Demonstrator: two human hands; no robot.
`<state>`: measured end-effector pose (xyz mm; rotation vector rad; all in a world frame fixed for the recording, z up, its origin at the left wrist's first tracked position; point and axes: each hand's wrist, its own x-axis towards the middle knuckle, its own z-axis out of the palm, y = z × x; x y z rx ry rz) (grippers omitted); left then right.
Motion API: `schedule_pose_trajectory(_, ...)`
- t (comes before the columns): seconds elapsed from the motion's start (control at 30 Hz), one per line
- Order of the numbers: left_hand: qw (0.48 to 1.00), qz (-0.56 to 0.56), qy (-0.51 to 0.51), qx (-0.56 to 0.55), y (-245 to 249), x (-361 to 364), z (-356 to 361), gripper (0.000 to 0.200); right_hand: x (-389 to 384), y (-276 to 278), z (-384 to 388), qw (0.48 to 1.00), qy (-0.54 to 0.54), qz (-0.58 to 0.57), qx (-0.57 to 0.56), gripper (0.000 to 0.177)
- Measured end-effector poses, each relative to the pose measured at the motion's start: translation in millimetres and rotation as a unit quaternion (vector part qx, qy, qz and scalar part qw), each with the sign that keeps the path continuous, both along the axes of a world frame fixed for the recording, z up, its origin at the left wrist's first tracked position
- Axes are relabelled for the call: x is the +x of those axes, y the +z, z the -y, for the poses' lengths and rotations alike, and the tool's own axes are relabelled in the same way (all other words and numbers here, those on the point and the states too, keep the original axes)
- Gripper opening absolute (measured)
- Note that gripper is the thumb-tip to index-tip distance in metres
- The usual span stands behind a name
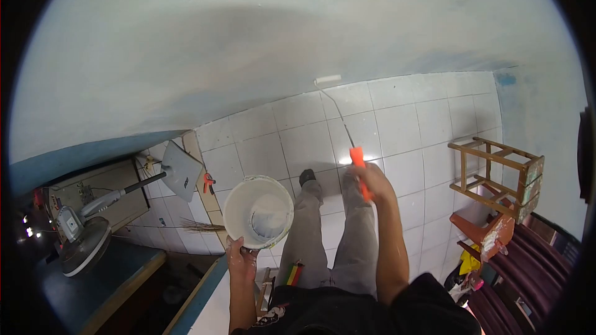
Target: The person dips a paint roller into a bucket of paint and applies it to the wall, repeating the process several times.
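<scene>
My left hand (242, 259) grips the lower rim of a white bucket (233, 211), its fingers partly hidden by the bucket. Inside the bucket is whitish paint (268, 222) near the bottom. My right hand (374, 182) is closed round the orange handle of a paint roller (356, 156). The roller's thin metal rod runs forward and left to a white roller head (328, 79), which is at the lower part of the pale wall (248, 49), close to the tiled floor.
Wooden stool (496, 152) lies on its side at right, beside an orange-brown chair (481, 231) and dark red cloth (528, 254). A standing fan (87, 245), a white panel (182, 170) and an orange clamp (208, 182) are at left. White tiles (400, 125) cover the floor.
</scene>
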<state>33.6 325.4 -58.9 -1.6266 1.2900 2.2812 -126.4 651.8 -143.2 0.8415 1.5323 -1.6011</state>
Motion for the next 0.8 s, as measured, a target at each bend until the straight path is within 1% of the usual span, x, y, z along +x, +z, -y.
schedule_pose_trajectory(0.07, 1.0, -0.002, -0.014, 0.009, 5, 2, 3, 0.049, 23, 69, -8, 1.0, -0.015, 0.008, -0.012, 0.023)
schedule_pose_trajectory(0.1, 1.0, -0.012, -0.023, 0.01, 5, 2, 4, 0.049, 26, 83, -10, 0.999, -0.025, 0.008, -0.031, 0.023)
schedule_pose_trajectory(0.13, 1.0, -0.014, -0.02, 0.009, 5, 3, 4, 0.049, 22, 75, -11, 0.999, -0.022, 0.006, -0.033, 0.023)
schedule_pose_trajectory(0.2, 0.999, -0.028, -0.03, 0.007, 2, 4, 5, 0.048, 6, 28, -16, 0.999, 0.028, -0.016, 0.028, 0.026)
schedule_pose_trajectory(0.27, 0.999, -0.03, -0.023, -0.003, -4, 10, 5, 0.048, -16, -57, -16, 0.999, 0.041, -0.019, 0.016, 0.026)
schedule_pose_trajectory(0.3, 0.999, -0.031, -0.016, -0.008, -7, 13, 4, 0.047, -26, -83, -16, 0.999, 0.042, -0.021, 0.014, 0.026)
schedule_pose_trajectory(0.37, 0.999, -0.032, -0.004, -0.017, -9, 13, -1, 0.047, -39, -110, -11, 1.0, 0.016, -0.01, -0.008, 0.025)
schedule_pose_trajectory(0.4, 1.0, -0.025, 0.007, -0.018, -2, 16, 0, 0.046, -33, -87, -16, 1.0, 0.013, 0.004, -0.024, 0.024)
schedule_pose_trajectory(0.47, 1.0, -0.025, 0.004, -0.006, 2, 18, 3, 0.046, 4, -27, -26, 0.998, 0.028, -0.039, 0.031, 0.025)
schedule_pose_trajectory(0.5, 1.0, -0.021, 0.006, 0.001, 3, 20, 3, 0.047, 14, 28, -32, 1.0, 0.006, -0.02, 0.001, 0.026)
schedule_pose_trajectory(0.53, 1.0, -0.017, 0.007, 0.003, 6, 24, 6, 0.047, 20, 69, -34, 0.999, -0.015, 0.002, -0.033, 0.027)
schedule_pose_trajectory(0.63, 0.999, -0.028, -0.017, 0.01, 0, 24, 4, 0.047, 18, 75, -42, 1.0, 0.02, -0.017, -0.002, 0.026)
schedule_pose_trajectory(0.67, 1.0, -0.025, -0.008, 0.009, -1, 23, 2, 0.047, 11, 42, -46, 1.0, 0.025, -0.011, -0.007, 0.024)
schedule_pose_trajectory(0.73, 1.0, -0.025, 0.002, 0.006, 0, 23, -9, 0.047, -8, -64, -46, 0.999, 0.021, -0.005, -0.034, 0.024)
schedule_pose_trajectory(0.77, 0.999, -0.036, 0.014, 0.004, 2, 20, -16, 0.047, -22, -93, -49, 0.998, 0.015, -0.005, -0.056, 0.024)
schedule_pose_trajectory(0.8, 0.998, -0.053, 0.027, 0.0, -1, 14, -22, 0.047, -41, -93, -50, 0.998, 0.015, -0.021, -0.06, 0.024)
